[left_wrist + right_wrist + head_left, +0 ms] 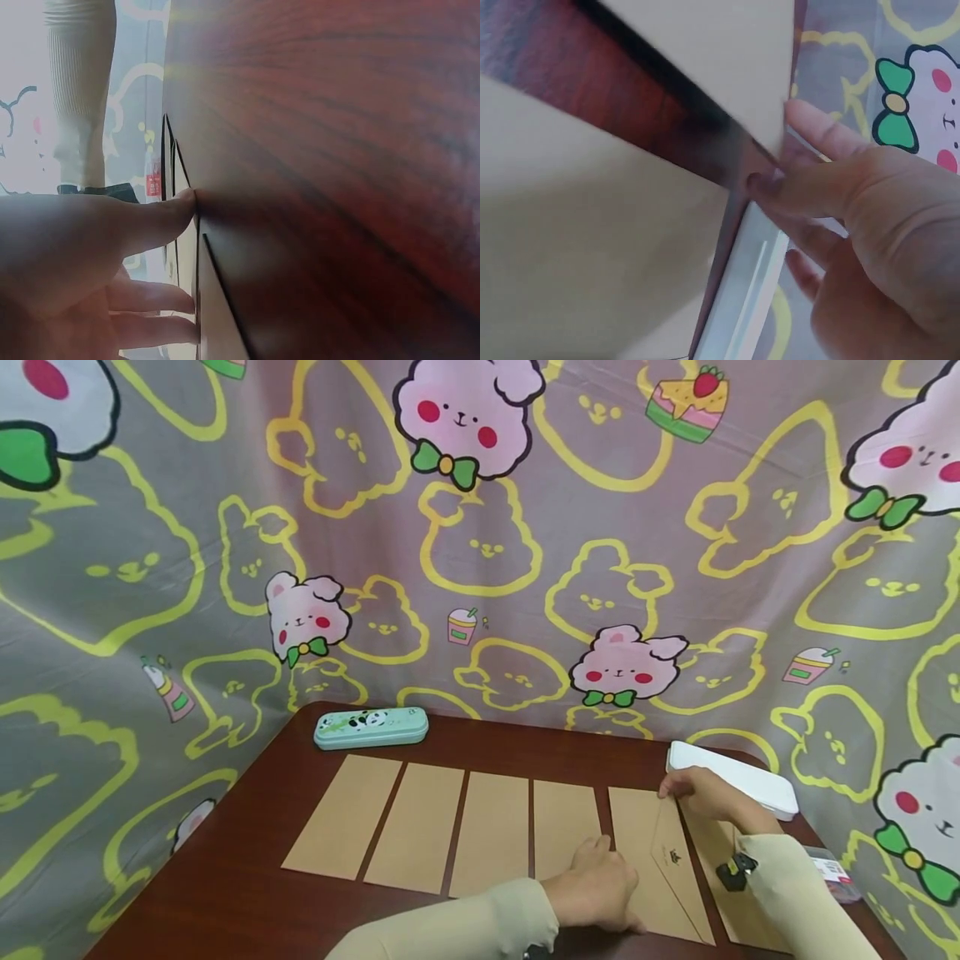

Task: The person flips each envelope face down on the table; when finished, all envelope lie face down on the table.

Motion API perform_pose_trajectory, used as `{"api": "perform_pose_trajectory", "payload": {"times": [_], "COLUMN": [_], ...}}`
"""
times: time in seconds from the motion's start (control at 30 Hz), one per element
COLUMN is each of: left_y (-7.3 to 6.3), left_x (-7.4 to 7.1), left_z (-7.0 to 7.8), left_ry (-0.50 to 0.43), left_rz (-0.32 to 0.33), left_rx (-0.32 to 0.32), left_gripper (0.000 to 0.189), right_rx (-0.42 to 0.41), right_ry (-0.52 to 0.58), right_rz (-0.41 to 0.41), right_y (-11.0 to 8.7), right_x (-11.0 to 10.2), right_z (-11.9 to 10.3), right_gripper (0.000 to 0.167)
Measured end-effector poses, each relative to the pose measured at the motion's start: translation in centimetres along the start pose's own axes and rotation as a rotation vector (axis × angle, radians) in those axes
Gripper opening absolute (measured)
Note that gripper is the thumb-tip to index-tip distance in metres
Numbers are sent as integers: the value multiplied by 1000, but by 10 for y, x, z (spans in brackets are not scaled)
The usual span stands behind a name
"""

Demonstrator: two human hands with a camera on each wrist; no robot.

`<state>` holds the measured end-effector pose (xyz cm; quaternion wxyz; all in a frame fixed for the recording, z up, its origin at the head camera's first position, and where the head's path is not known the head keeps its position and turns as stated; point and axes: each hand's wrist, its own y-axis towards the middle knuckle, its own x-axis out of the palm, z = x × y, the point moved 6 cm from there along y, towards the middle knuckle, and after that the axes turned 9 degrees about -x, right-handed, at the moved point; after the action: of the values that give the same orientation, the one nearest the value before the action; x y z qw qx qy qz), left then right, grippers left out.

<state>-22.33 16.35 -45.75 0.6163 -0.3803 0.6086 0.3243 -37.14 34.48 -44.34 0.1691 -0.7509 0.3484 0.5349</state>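
Note:
Brown paper envelopes stand in a row on a dark wood table (225, 893). Both hands are at the envelope (645, 852) second from the right, whose pointed flap and small dark emblem face up. My right hand (708, 797) pinches its far right corner; in the right wrist view, the thumb and index finger (821, 127) meet around that corner. At its near left side is my left hand (596, 885), fingers extended along the edge and thumb at the near edge. The left wrist view shows the thumb (161, 217) straight, low over the wood.
To the left lie several more envelopes, including the leftmost one (345, 818); another (738, 885) lies partly under the right forearm. A mint panda-print case (371, 728) and a white case (738, 777) sit at the back. A clear package (832, 872) is by the right edge. Patterned curtain (495, 552) surrounds the table.

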Motion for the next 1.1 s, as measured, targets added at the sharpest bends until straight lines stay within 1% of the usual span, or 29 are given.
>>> {"api": "perform_pose_trajectory", "payload": {"times": [0.1,0.2,0.33,0.4,0.57,0.6,0.67,0.8,0.87,1.0,1.1], "left_y": [0,0,-1,-1,-3,-3,-4,-6,-7,-6,-6], "left_x": [0,1,1,1,2,3,4,5,5,2,0], "left_z": [0,0,0,0,-2,-2,-1,2,3,4,5], "left_ry": [-18,-46,-54,-45,-44,-49,-54,-67,-55,-45,-52], "left_rz": [-2,-1,-13,-18,-31,-33,-34,-26,-14,4,7], "left_rx": [6,27,33,20,-29,-36,-39,-25,-13,-10,-10], "left_gripper": [45,45,48,52,73,78,82,79,76,72,73], "right_rx": [-47,-74,-86,-89,-87,-85,-82,-53,-38,-10,-14], "right_ry": [-32,-55,-35,-33,-32,-21,9,95,146,236,267], "right_rz": [47,72,92,100,118,120,120,99,83,54,54], "right_y": [-1,-3,-6,-7,-5,-5,-5,-3,-1,5,9], "right_x": [-2,-5,-11,-15,-27,-29,-32,-33,-34,-38,-41], "right_z": [-1,-4,-7,-9,-13,-13,-15,-17,-18,-23,-25], "right_gripper": [34,26,22,20,15,15,14,17,19,24,25]}}
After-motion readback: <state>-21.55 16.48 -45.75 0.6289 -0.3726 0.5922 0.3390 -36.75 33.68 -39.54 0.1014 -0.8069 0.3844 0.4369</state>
